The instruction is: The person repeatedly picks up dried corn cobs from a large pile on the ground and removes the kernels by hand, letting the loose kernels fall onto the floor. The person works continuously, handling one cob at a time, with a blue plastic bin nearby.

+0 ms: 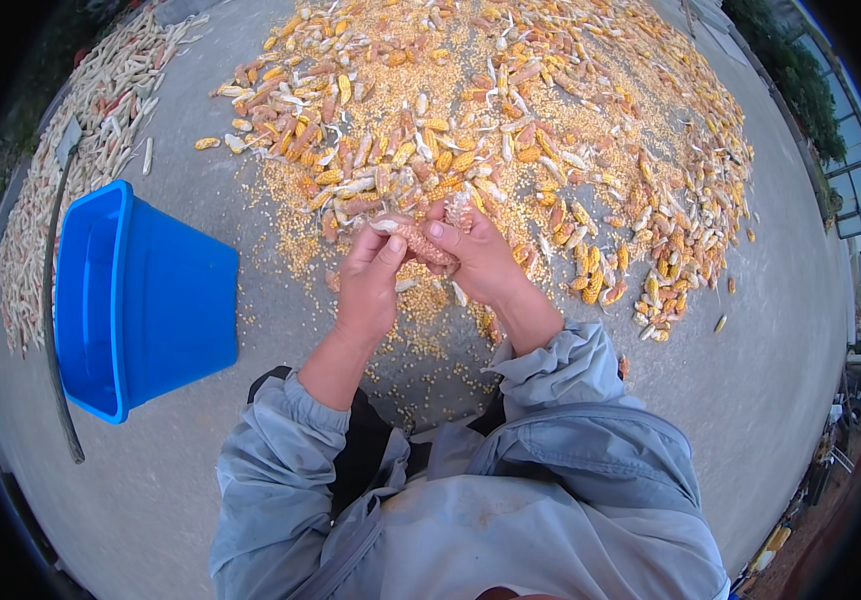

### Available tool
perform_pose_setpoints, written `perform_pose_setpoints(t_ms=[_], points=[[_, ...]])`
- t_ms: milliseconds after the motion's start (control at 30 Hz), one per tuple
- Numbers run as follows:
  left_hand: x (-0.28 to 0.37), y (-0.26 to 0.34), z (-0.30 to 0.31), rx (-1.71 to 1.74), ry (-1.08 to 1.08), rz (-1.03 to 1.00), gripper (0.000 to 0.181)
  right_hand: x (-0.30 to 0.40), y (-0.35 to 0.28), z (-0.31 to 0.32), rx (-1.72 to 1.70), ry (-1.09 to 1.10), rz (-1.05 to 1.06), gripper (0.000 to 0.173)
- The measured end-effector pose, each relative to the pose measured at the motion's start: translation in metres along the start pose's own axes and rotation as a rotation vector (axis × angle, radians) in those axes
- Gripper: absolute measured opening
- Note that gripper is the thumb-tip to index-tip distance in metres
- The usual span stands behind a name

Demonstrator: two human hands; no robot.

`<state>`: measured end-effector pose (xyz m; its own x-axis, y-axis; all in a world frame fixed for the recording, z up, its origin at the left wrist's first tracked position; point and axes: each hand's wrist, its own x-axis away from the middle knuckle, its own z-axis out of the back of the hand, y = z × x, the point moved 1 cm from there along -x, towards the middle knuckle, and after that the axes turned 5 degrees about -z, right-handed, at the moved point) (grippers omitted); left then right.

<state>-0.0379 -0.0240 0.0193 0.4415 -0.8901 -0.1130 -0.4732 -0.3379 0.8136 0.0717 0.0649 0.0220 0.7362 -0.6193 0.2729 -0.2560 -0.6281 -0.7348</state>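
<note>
Both my hands meet over the near edge of a wide heap of corn cobs and loose kernels [475, 161]. Between them lies a reddish corn cob [424, 244], largely bare of kernels, with a pale husk bit at its left end. My left hand [374, 270] grips that left end, thumb on top. My right hand [479, 251] presses its thumb on the cob's right part, and a second pale cob [458, 210] shows upright between its thumb and fingers. Yellow kernels [419, 330] are scattered on the concrete below my hands.
A blue plastic tub [179, 292] lies on its side at the left, its mouth facing left. Beside it runs a long-handled tool [50, 292] with a flat metal blade. A large pile of pale cobs [97, 120] spreads farther left on the concrete.
</note>
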Motion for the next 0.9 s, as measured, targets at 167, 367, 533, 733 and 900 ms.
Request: perform_pose_setpoints(t_ms=[167, 367, 533, 733, 900], points=[[0.001, -0.007, 0.008, -0.122, -0.080, -0.050, 0.021, 0.000, 0.003, 0.002, -0.056, -0.032, -0.011, 0.017], [0.006, 0.000, 0.002, -0.184, -0.156, -0.149, 0.023, 0.002, 0.004, 0.006, -0.157, -0.075, -0.012, 0.018], [0.001, 0.012, 0.008, 0.091, -0.161, -0.164, 0.024, 0.000, -0.011, 0.011, 0.172, 0.096, 0.215, 0.031], [0.004, 0.022, 0.004, 0.362, -0.151, 0.052, 0.028, 0.011, -0.021, 0.006, 0.136, 0.092, 0.102, 0.036], [0.001, 0.028, 0.007, 0.668, -0.136, 0.185, 0.036, 0.010, -0.015, 0.009, 0.162, 0.060, 0.113, 0.036]])
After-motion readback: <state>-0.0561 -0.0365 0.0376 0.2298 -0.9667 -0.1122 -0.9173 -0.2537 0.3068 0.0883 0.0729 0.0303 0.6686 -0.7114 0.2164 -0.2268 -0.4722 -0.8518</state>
